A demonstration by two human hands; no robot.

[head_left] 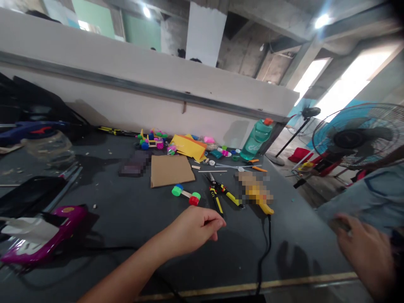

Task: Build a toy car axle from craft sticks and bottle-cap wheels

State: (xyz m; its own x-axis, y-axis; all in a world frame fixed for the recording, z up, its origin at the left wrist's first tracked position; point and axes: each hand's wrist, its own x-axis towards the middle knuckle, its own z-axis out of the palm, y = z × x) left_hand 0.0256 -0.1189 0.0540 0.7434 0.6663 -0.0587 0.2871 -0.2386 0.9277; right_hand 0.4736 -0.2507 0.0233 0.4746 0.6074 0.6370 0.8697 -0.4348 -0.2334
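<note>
My left hand (202, 227) hovers over the dark table, its fingers curled and the thumb against them; whatever may be inside is hidden. Just beyond it lies a small wooden stick (186, 193) with green, blue and red bottle caps at its ends. Pliers (221, 191) with black and yellow handles rest beyond the fingertips. At the right, past the table edge, my right hand (362, 248) is smeared by motion, and its fingers and contents are unclear. A yellow corded tool (265, 204), partly pixelated, lies between the two hands.
A cardboard piece (172, 170), yellow paper (189, 147) and colourful small parts lie toward the wall. A green bottle (257, 139) stands at the back right. Left are a purple shiny object (59, 235) and a clear jar (50, 147). A fan (350, 136) stands beyond the table.
</note>
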